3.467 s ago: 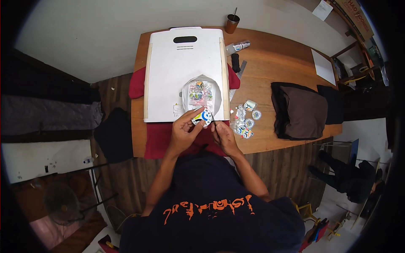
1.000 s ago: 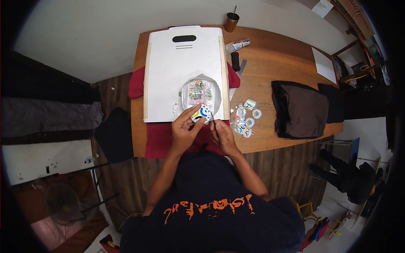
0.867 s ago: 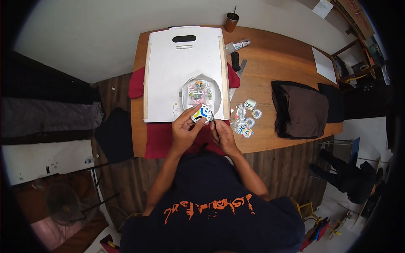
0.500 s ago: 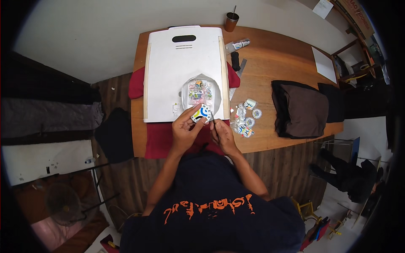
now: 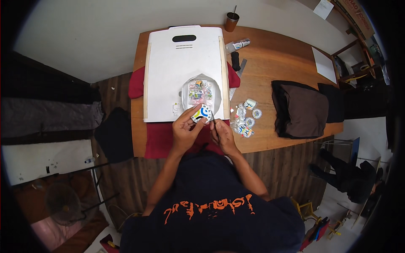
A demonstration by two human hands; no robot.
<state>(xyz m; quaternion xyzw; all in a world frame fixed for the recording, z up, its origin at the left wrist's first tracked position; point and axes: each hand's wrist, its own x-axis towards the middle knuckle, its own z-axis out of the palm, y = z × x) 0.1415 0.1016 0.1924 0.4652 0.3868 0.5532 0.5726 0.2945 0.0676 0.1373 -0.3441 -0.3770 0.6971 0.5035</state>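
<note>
My left hand (image 5: 184, 130) pinches a printed cutout (image 5: 201, 114), white with blue, yellow-green and black curves, between thumb and fingers. In my right hand (image 5: 223, 135) is a slim dark pair of scissors (image 5: 213, 119), its tip against the cutout's right edge; the fingers partly cover its handles. Just beyond the cutout, a round white container (image 5: 184, 92) holds clear film scraps and colourful printed pieces. It rests on the near part of a large white panel (image 5: 181, 63) with a handle slot.
Red fabric (image 5: 158, 137) shows around the panel. Right of my hands lie several printed cutouts and rolls (image 5: 245, 122). Beyond them are a ruler (image 5: 241, 67), a black bundle (image 5: 235, 61) and a brown cup (image 5: 231, 22). Folded dark garments (image 5: 299, 109) lie on the wooden table's (image 5: 270, 63) right side.
Almost nothing differs. Both hands keep their grip on the cutout and the scissors, with at most a tiny shift of the cutout.
</note>
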